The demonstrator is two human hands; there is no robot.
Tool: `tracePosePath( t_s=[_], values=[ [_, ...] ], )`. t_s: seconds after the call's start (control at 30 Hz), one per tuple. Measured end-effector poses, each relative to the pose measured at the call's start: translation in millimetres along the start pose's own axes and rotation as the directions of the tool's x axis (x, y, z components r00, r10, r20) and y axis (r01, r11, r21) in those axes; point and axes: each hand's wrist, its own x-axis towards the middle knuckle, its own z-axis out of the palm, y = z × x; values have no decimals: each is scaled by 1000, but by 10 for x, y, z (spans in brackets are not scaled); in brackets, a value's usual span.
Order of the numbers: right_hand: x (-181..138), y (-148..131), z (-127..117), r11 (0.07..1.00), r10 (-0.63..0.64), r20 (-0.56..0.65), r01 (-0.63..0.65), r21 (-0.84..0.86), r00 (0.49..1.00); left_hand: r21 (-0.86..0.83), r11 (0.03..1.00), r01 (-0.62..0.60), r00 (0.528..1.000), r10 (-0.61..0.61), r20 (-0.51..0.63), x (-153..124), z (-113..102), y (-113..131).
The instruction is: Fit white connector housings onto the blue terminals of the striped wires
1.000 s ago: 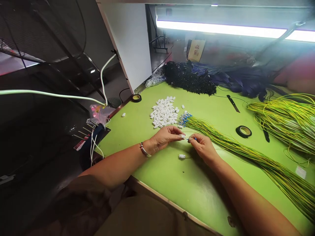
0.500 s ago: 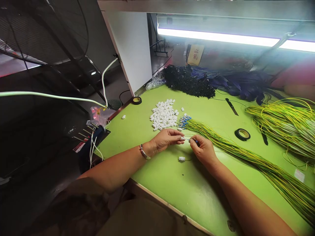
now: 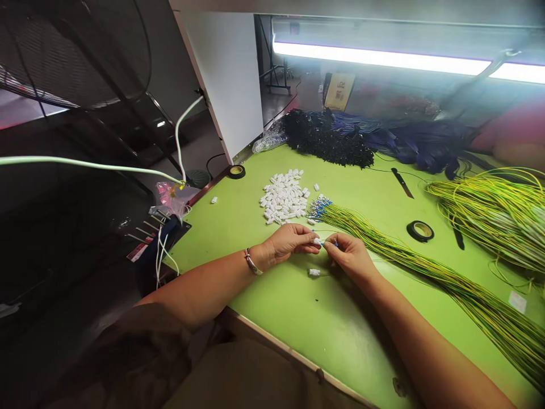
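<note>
My left hand (image 3: 286,242) pinches a small white connector (image 3: 317,241) above the green table (image 3: 306,324). My right hand (image 3: 348,255) pinches a yellow-green wire by its blue terminal end (image 3: 333,244), held right against the connector. A second white connector (image 3: 314,272) with a wire in it lies on the table just below my hands. A pile of several loose white connectors (image 3: 285,196) sits behind my left hand. A long bundle of yellow-green wires (image 3: 426,267) with blue tips runs from beside that pile to the right.
A black tape roll (image 3: 420,230) lies to the right of the bundle, another tape roll (image 3: 235,170) at the table's left edge. Coiled yellow-green wire (image 3: 494,210) fills the far right. Black and dark blue wire heaps (image 3: 332,139) lie at the back. A white cable (image 3: 85,165) crosses left.
My hands have stayed together at the same spot, fingers working the wire end into the connector. The view shifted slightly.
</note>
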Motion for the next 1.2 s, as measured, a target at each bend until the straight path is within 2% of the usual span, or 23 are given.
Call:
tracePosePath(
  t_s=[0.07, 0.13, 0.33, 0.57, 0.63, 0.7, 0.8, 0.9, 0.97, 1.03, 1.07, 1.1, 1.13, 1.2],
  values=[
    [-15, -20, 1, 992, 86, 15, -87, 88, 996, -9, 1000, 1, 1000, -1, 3, 3, -3, 1],
    [-28, -29, 6, 989, 107, 17, -108, 103, 994, -9, 1000, -10, 1000, 10, 7, 10, -10, -6],
    [-27, 23, 45, 1000, -5, -15, 4, -25, 1000, 43, 995, -95, 995, 95, 1, 40, -18, -70],
    [-2, 69, 37, 988, -79, 13, 80, -132, 997, 144, 983, -112, 993, 116, -24, 63, 5, -100],
    [18, 42, -31, 987, -85, 44, 90, -135, 995, 211, 971, -112, 994, 111, 16, 46, 11, -108],
    [41, 14, -109, 991, -76, 70, 83, -109, 995, 338, 934, -116, 990, 81, 114, 6, 26, -129],
    [70, 6, -163, 1000, -12, -6, 12, 14, 1000, 584, 774, -244, 948, 62, 313, -90, 64, -163],
    [82, 42, -103, 976, 90, -36, -81, 200, 995, 697, 512, -502, 853, 161, 496, -163, 78, -135],
    [89, 68, -41, 952, 114, 6, -111, 285, 993, 743, 326, -584, 805, 351, 479, -144, 38, -68],
    [98, 79, -3, 936, 124, 27, -126, 328, 992, 817, 185, -546, 729, 586, 354, -53, -39, 15],
    [103, 79, 4, 931, 132, 28, -134, 340, 991, 848, 140, -511, 683, 665, 302, 14, -82, 53],
    [107, 75, 4, 926, 143, 26, -143, 350, 989, 865, 94, -493, 656, 693, 298, 88, -123, 82],
    [110, 70, 0, 922, 154, 26, -153, 356, 988, 878, 45, -476, 652, 688, 318, 160, -156, 100],
    [112, 58, -10, 919, 166, 29, -165, 359, 986, 899, -55, -434, 682, 632, 368, 280, -193, 105]
  ],
)
